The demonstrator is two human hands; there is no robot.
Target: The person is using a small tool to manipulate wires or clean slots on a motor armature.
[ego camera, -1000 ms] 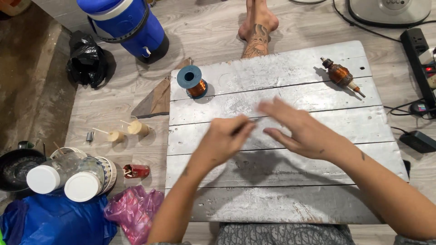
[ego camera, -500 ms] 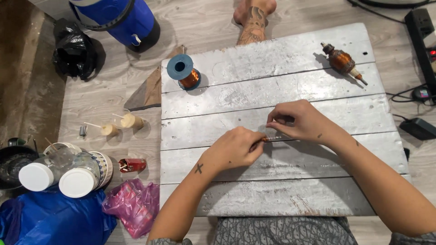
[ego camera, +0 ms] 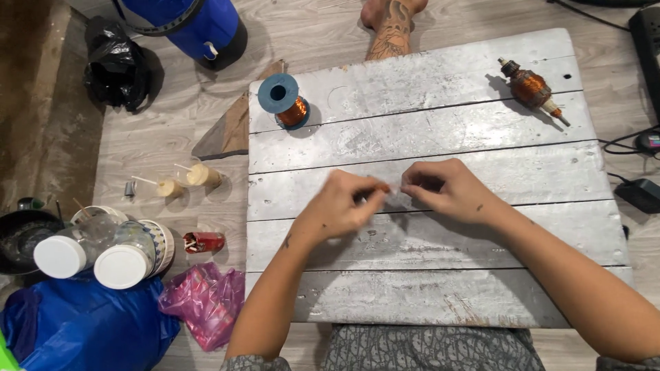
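From here I see both forearms bare to the elbow, no sleeves, watch or rings. The left hand [ego camera: 340, 206] has a small dark cross-shaped mark near the wrist; the right hand [ego camera: 447, 191] carries a few tiny dark specks. The lap wears grey patterned fabric [ego camera: 433, 349]. A bare foot [ego camera: 392, 27] shows dark tattoo work

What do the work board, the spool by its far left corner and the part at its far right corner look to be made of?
Board: wooden planks, judging by the seams between them, under worn silvery-grey paint that looks matte and scuffed.
Spool: a blue flange, probably plastic, over shiny orange wire that looks like copper.
Part: glossy copper-coloured windings on a dark core with a pale shaft, likely metal.
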